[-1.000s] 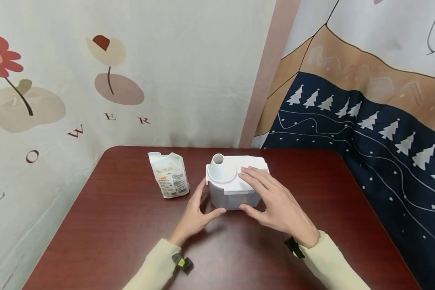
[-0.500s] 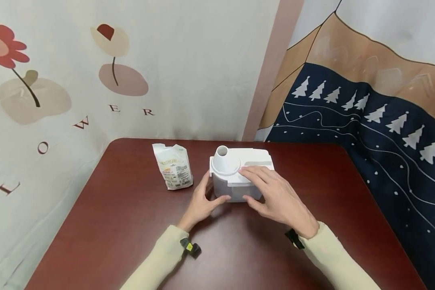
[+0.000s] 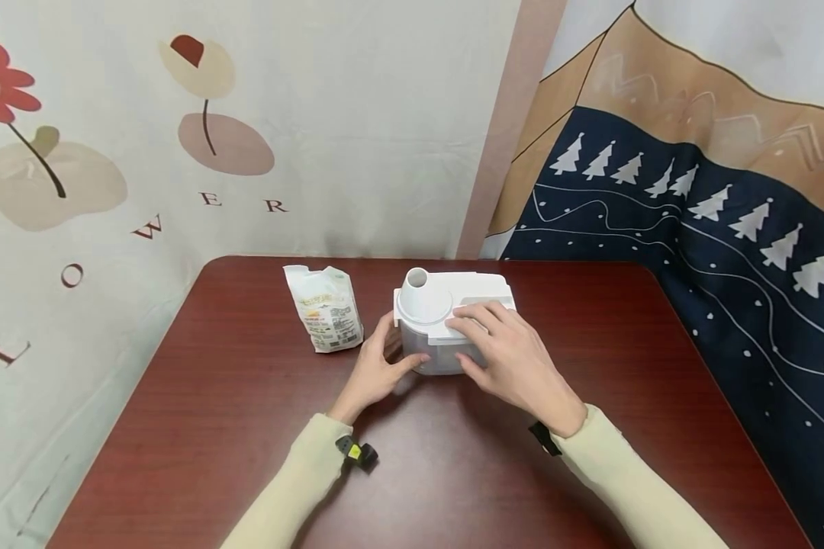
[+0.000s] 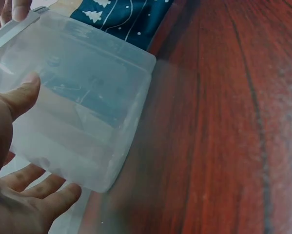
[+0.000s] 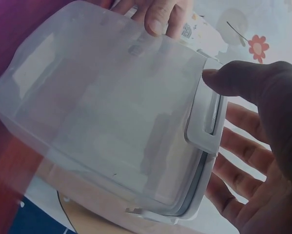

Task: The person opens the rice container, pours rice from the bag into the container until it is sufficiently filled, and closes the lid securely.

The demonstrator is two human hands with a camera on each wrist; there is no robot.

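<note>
A translucent plastic storage container (image 3: pixel 442 361) stands on the table. Its white lid (image 3: pixel 470 284) has a round spout (image 3: pixel 417 279) on the left. My left hand (image 3: pixel 373 375) grips the container's left side, thumb across the front, fingers along the side wall; the left wrist view shows its thumb (image 4: pixel 28 92) against the clear plastic. My right hand (image 3: pixel 511 362) is at the lid's front edge, fingers bent over the top. In the right wrist view, its thumb (image 5: pixel 219 80) rests at the end of the white front latch (image 5: pixel 194 129). The right fingertips are partly hidden behind the lid.
A white printed packet (image 3: pixel 324 309) stands just left of the container. The dark red wooden table (image 3: pixel 247 396) ends at a pale flower-print curtain (image 3: pixel 357 137). A navy tree-print cloth (image 3: pixel 611 221) hangs along the right side.
My right fingers have bent and come down onto the lid's front edge, with the thumb closer to the latch. My left hand keeps its hold. The head view has tilted slightly.
</note>
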